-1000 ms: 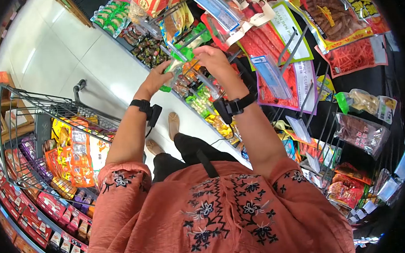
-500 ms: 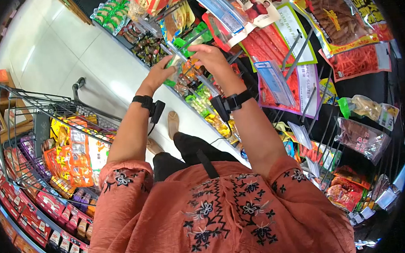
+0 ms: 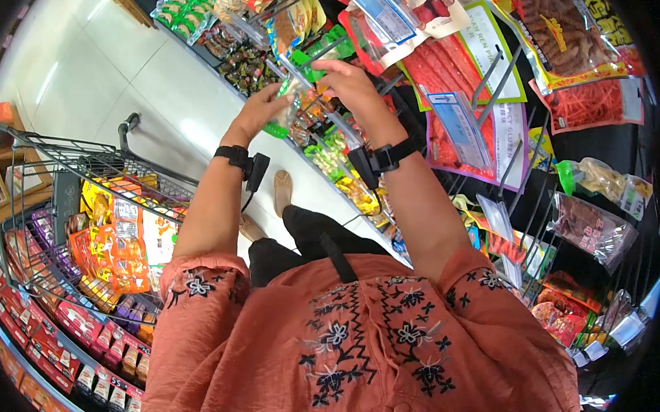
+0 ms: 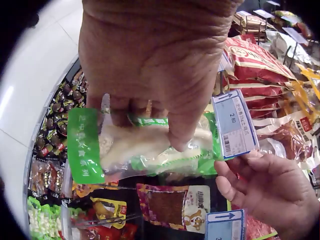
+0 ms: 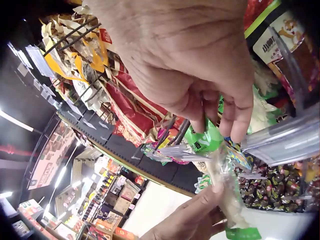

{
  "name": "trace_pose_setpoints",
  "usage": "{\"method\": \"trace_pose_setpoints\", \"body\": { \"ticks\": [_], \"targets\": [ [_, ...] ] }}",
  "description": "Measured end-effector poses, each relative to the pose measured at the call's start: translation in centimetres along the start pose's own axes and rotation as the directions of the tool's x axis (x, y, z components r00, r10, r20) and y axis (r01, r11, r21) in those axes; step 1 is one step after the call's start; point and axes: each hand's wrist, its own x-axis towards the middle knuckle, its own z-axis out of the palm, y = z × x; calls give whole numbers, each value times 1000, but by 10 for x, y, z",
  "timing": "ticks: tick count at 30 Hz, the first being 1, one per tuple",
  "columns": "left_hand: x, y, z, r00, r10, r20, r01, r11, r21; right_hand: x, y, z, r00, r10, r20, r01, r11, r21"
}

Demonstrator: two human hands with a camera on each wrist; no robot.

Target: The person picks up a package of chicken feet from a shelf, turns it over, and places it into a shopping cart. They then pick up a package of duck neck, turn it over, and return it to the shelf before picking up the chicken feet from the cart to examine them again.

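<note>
A clear packet (image 3: pixel 282 120) with green ends and pale food inside is between the two hands. My left hand (image 3: pixel 258 115) grips its middle, with the thumb across the front of the packet (image 4: pixel 120 145) in the left wrist view. Higher up, my right hand (image 3: pixel 352 90) pinches the upper green end of the packet (image 5: pixel 229 187) in the right wrist view. Beside this end hangs a price tag (image 4: pixel 234 122), close to the right hand (image 4: pixel 277 189). Similar green-ended packets (image 5: pixel 262 112) hang behind the fingers.
Hooks with hanging snack bags (image 3: pixel 442 67) and price tags (image 3: pixel 458 132) fill the right side. Small wrapped snacks (image 3: pixel 250 67) lie on a low shelf. A loaded shopping cart (image 3: pixel 78 165) stands at the left, beside shelves of boxes (image 3: pixel 58 328).
The hanging goods have shifted slightly right in the head view. Both hands have moved a little, up and to the right, and still hold the packet.
</note>
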Motion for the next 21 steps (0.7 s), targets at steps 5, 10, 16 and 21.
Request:
{"method": "trace_pose_setpoints", "body": {
  "ticks": [5, 10, 16, 21],
  "targets": [
    [-8, 7, 2, 999, -1, -44, 3, 999, 42, 3, 1, 1, 1000, 21, 1, -21, 998, -55],
    [-15, 12, 0, 998, -4, -58, 8, 998, 63, 2, 8, 3, 996, -42, -75, 44, 998, 35],
    [-21, 11, -2, 994, -2, -107, 8, 998, 58, 0, 7, 5, 993, -87, -76, 96, 987, 126],
    [-21, 13, 0, 991, 22, -133, -19, 1000, 21, -2, 1, 2, 994, -104, -33, 108, 982, 156]
  ]
}}
